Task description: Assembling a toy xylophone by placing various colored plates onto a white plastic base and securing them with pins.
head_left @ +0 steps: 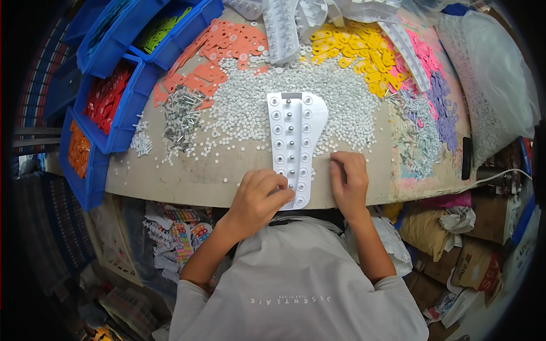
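Observation:
A white plastic board (277, 149) lies lengthwise in front of me. Rounded sockets line its two sides, and small metal balls or pin heads (290, 128) stand in a row down its middle. My left hand (257, 196) is over the board's near end, thumb and fingers pinched at the middle row; what they hold, if anything, is hidden. To the right of the board, my right hand (351, 183) rests at the table's near part with its fingers curled together. Whatever is in those fingers cannot be made out. A wide heap of small white round discs (244, 96) spreads around the board.
Coral (236, 40), yellow (355, 45), pink and purple (442, 108) flat tabs lie in piles at the back. Metal pins (183, 116) are heaped left, more pins (421, 139) right. Blue bins (145, 85) stand at left, a clear bag (483, 85) at right.

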`<state>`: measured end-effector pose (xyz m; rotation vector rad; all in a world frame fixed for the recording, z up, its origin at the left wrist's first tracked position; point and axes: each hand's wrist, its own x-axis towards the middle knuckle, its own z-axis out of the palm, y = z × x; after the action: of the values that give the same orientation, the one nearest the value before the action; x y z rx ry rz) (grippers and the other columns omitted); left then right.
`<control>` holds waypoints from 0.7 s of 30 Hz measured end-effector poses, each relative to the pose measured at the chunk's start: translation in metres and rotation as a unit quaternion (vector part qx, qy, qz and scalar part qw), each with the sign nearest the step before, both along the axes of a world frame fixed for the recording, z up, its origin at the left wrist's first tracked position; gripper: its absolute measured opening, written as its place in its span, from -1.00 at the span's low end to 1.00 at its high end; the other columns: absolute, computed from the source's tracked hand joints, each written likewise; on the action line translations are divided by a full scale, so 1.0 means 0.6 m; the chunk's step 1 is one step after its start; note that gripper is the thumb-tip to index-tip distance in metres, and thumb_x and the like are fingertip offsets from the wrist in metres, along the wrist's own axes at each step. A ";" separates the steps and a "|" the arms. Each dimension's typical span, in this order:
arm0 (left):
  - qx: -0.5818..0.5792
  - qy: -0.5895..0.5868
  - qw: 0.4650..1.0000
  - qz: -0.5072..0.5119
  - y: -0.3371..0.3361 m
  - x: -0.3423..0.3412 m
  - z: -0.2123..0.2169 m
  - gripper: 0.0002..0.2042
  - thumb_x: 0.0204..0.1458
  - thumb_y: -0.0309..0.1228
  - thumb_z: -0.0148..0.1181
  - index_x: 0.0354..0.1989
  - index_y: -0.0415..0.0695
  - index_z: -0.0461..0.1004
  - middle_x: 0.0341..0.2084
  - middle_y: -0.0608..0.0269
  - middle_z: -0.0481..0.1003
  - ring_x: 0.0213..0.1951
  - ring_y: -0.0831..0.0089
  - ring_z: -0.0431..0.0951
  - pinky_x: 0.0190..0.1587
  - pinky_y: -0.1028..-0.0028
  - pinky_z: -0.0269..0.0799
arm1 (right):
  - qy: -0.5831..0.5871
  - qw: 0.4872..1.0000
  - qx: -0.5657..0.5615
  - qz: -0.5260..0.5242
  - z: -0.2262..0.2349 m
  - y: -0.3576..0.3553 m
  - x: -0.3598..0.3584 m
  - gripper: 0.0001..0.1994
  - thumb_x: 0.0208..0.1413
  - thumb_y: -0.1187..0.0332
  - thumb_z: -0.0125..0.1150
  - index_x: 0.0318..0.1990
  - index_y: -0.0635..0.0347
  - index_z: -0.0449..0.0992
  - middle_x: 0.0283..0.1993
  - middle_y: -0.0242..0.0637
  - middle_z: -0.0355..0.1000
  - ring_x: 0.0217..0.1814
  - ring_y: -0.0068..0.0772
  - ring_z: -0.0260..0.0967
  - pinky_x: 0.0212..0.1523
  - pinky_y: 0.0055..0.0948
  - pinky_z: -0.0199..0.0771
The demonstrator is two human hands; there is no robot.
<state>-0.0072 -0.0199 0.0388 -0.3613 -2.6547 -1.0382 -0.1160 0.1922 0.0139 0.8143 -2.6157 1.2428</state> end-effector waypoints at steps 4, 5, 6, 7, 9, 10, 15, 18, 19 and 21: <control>-0.047 0.033 0.998 0.002 0.002 0.006 -0.002 -0.83 -0.11 -0.50 0.29 -0.29 -0.11 0.57 -0.25 0.33 0.48 -0.12 0.32 0.50 -0.10 0.33 0.33 | 0.002 1.000 -0.003 0.001 -0.001 -0.001 0.000 -0.84 0.05 0.64 0.24 -0.20 0.28 0.53 -0.24 -0.18 0.51 -0.18 -0.10 0.40 -0.14 -0.24 0.40; -0.074 0.050 0.996 -0.011 0.002 0.008 -0.002 -0.84 -0.10 -0.49 0.29 -0.29 -0.12 0.57 -0.25 0.34 0.49 -0.12 0.34 0.50 -0.10 0.34 0.33 | 0.003 1.000 -0.002 0.000 0.000 -0.001 0.001 -0.84 0.05 0.64 0.24 -0.20 0.28 0.53 -0.24 -0.18 0.51 -0.18 -0.10 0.40 -0.14 -0.24 0.40; -0.102 0.066 0.992 -0.024 0.003 0.009 -0.002 -0.84 -0.09 -0.48 0.28 -0.29 -0.14 0.57 -0.24 0.34 0.50 -0.11 0.35 0.50 -0.11 0.36 0.33 | 0.006 1.000 -0.002 0.000 0.000 -0.001 0.001 -0.84 0.04 0.64 0.25 -0.20 0.28 0.54 -0.24 -0.18 0.51 -0.18 -0.11 0.40 -0.13 -0.24 0.40; -0.101 0.068 0.992 -0.024 0.003 0.012 -0.002 -0.84 -0.09 -0.48 0.28 -0.29 -0.14 0.57 -0.24 0.34 0.50 -0.11 0.35 0.50 -0.11 0.36 0.33 | 0.008 1.000 -0.001 -0.001 0.001 -0.001 0.001 -0.83 0.04 0.64 0.25 -0.20 0.28 0.54 -0.24 -0.18 0.51 -0.18 -0.11 0.40 -0.13 -0.24 0.39; -0.154 0.111 0.981 -0.036 0.005 0.017 -0.003 -0.81 -0.07 -0.42 0.30 -0.25 -0.14 0.57 -0.20 0.33 0.51 -0.10 0.36 0.50 -0.08 0.37 0.33 | 0.012 1.000 0.002 0.004 0.002 -0.001 -0.001 -0.83 0.03 0.63 0.26 -0.20 0.27 0.54 -0.25 -0.19 0.50 -0.19 -0.11 0.39 -0.12 -0.24 0.38; -0.153 0.112 0.981 -0.035 0.007 0.020 -0.003 -0.81 -0.07 -0.42 0.30 -0.25 -0.14 0.57 -0.20 0.33 0.51 -0.10 0.36 0.50 -0.08 0.37 0.33 | 0.014 1.000 0.004 0.009 0.003 -0.002 -0.003 -0.83 0.03 0.63 0.26 -0.20 0.26 0.54 -0.25 -0.19 0.50 -0.20 -0.11 0.39 -0.11 -0.23 0.37; -0.068 0.040 0.997 -0.022 0.005 0.026 0.000 -0.78 -0.01 -0.34 0.35 -0.19 -0.12 0.59 -0.19 0.31 0.53 -0.10 0.31 0.51 -0.02 0.30 0.31 | 0.071 0.997 0.006 0.009 0.028 -0.040 -0.064 -0.87 0.07 0.56 0.26 -0.21 0.24 0.55 -0.27 -0.22 0.48 -0.18 -0.11 0.37 -0.09 -0.23 0.32; -0.042 0.026 0.997 0.062 -0.018 0.019 0.008 -0.81 0.04 -0.39 0.31 -0.18 -0.14 0.61 -0.21 0.27 0.55 -0.10 0.26 0.51 -0.02 0.23 0.31 | 0.105 0.994 0.011 0.021 0.048 -0.090 -0.141 -0.91 0.12 0.47 0.25 -0.22 0.20 0.59 -0.26 -0.24 0.49 -0.13 -0.13 0.38 -0.06 -0.22 0.31; -0.052 0.024 0.992 0.113 -0.033 0.011 0.007 -0.83 0.06 -0.41 0.28 -0.18 -0.15 0.61 -0.24 0.23 0.56 -0.13 0.23 0.52 -0.04 0.23 0.31 | 0.103 0.994 0.021 0.031 0.044 -0.108 -0.171 -0.91 0.12 0.45 0.26 -0.23 0.20 0.61 -0.25 -0.22 0.51 -0.12 -0.12 0.40 -0.05 -0.21 0.32; -0.072 0.018 0.973 0.218 -0.075 -0.008 0.005 -0.86 0.09 -0.46 0.26 -0.20 -0.18 0.60 -0.30 0.18 0.57 -0.19 0.19 0.51 -0.07 0.23 0.31 | 0.102 0.993 0.029 0.044 0.032 -0.146 -0.223 -0.90 0.13 0.42 0.27 -0.23 0.19 0.64 -0.24 -0.20 0.54 -0.10 -0.11 0.41 -0.04 -0.19 0.32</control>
<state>-0.0118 -0.0651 0.0417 0.1721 -2.6101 -0.6962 -0.2500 0.1049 0.0330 1.0188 -2.4862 1.0471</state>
